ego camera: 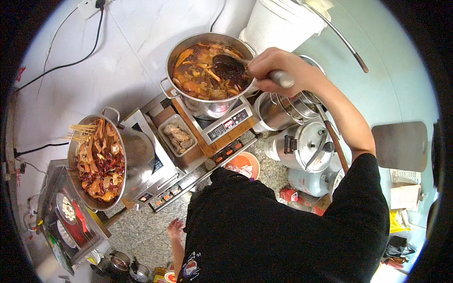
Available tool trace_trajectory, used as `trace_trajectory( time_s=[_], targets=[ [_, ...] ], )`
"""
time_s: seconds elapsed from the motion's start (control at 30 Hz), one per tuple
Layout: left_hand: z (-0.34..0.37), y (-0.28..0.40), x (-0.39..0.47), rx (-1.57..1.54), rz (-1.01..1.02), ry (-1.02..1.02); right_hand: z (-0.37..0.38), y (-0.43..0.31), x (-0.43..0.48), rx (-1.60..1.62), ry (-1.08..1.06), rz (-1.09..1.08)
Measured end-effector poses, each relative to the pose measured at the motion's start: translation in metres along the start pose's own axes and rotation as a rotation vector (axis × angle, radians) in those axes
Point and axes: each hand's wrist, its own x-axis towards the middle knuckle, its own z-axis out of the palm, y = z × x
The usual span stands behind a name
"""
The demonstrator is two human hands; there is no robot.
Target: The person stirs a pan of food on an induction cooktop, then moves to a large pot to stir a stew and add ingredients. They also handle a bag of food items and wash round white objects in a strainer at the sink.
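My right hand [279,70] grips the metal handle of a large ladle or skimmer [228,67]; which one is hard to tell. Its round head sits in dark brown broth inside a tall stainless-steel stockpot [212,106]. Pieces of meat, apparently poultry, and a bony strip float around it. The pot stands on an induction cooker [226,123]. My left hand [175,228] hangs low beside my body over the speckled floor, fingers apart, holding nothing visible.
A second stockpot [136,155] with skewers and red chillies stands left. Between the cookers is a plastic tub of meat [177,135]. A pressure cooker [313,145], gas cylinder [306,182] and white bucket [279,26] stand right. An orange basin [252,162] sits below the counter.
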Motion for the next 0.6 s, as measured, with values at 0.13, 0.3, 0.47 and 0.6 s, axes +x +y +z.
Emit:
trace_trajectory(
  time_s=[0.13,0.3,0.47,0.6],
  targets=[
    [0.009,0.010,-0.008,0.039,-0.037,0.083,-0.014,-0.001,-0.003,-0.018,0.120,-0.031],
    [0.010,0.013,-0.018,0.047,0.012,0.027,0.014,0.031,-0.002,0.058,0.217,0.063],
    [0.000,-0.006,-0.019,0.006,0.080,-0.021,0.058,0.057,0.005,0.017,0.222,0.096],
    [-0.007,-0.019,-0.011,-0.127,-0.017,-0.045,0.069,0.064,0.020,0.072,0.137,0.027]
  ],
)
